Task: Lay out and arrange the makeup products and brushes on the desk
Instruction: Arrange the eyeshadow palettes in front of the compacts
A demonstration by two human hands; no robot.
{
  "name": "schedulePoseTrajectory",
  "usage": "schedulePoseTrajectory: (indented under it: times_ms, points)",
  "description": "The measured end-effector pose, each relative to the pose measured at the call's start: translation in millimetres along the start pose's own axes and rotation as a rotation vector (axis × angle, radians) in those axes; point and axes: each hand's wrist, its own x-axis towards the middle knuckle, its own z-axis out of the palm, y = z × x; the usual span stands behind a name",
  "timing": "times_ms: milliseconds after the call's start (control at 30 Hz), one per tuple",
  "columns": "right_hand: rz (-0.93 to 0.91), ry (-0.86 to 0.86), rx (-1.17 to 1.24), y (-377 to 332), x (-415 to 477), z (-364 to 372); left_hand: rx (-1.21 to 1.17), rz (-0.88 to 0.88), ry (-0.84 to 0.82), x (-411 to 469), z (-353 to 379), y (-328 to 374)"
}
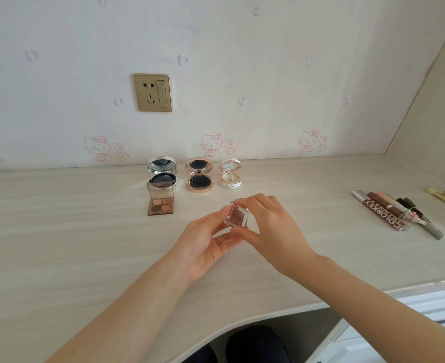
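Note:
A small clear square eyeshadow case (235,214) with a brown pan is held above the middle of the desk (59,231). My left hand (205,244) supports it from below with thumb and fingers, and my right hand (271,229) pinches its right side. Behind stand three open compacts: a silver one (162,172), a rose-gold one (199,177) and a white floral one (230,173). An open four-pan brown eyeshadow palette (161,201) lies in front of the silver compact.
A cluster of lip tubes and pencils (388,212) lies at the right, with brushes (443,196) beyond them near the frame's edge. A wall socket (153,93) sits above the compacts. The desk's curved front edge runs below my forearms.

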Motion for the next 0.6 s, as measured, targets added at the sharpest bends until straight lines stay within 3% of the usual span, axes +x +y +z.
schedulePoseTrajectory:
  times_ms: [333,600]
  points:
    - [0.049,-0.046,0.232,-5.5,-0.1,-0.7,0.002,-0.007,-0.028,-5.4,-2.3,1.4]
    - [0.020,-0.051,0.229,-6.5,0.1,-2.2,-0.012,-0.018,-0.047,-8.2,-2.2,0.8]
